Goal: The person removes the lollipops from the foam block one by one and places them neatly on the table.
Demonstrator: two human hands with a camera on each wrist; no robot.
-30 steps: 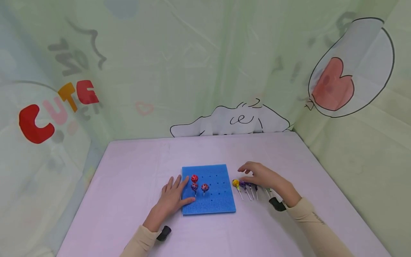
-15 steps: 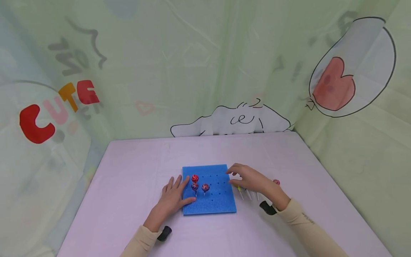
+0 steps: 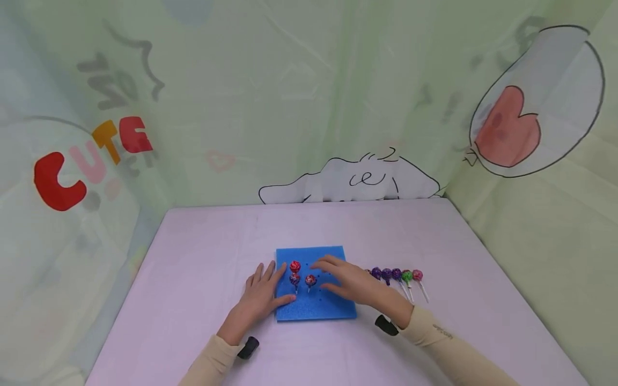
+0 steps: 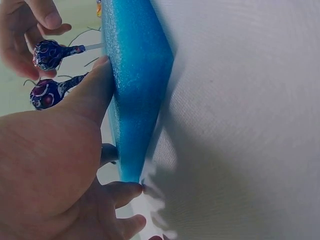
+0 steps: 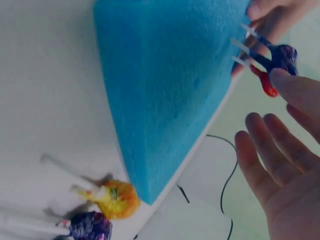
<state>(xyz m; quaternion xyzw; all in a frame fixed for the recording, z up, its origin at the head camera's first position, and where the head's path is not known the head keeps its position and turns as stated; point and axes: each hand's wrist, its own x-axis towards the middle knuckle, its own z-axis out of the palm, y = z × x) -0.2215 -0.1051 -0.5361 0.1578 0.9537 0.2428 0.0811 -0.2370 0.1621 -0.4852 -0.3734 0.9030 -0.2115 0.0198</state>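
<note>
Table (image 3: 203, 279) in pale lilac cloth, printed green curtain walls behind. Blue foam block (image 3: 328, 308) sits centre-front — a grid of small holes, three wrapped lollipops already standing in it: red one (image 3: 295, 266) at the back, a purple-red one (image 3: 294, 279) in front of it, another (image 3: 310, 280) just to its right.

Left hand (image 3: 258, 301) lies flat on the block's left edge, fingers spread, pinning it down (left wrist view shows the thumb pressed against the foam side). Holds nothing.

Right hand (image 3: 348, 281) hovers over the block's right half, fingers straight and loosely apart, fingertips near the standing sweets. Right wrist view shows an empty palm — nothing pinched.

Loose stock lies in a row just right of the block: purple lollipops (image 3: 386, 274), a green one (image 3: 407, 276), a pink one (image 3: 417, 275), sticks pointing toward the person. The yellow lollipop (image 5: 120, 199) is beside the block's corner, seen only from the right wrist.

Step, as I read it: between picks, planting sweets into the foam. Next move likely calls for a pinch on a stick from the row, turning it upright, and lining it up with a free hole while the left hand braces.
</note>
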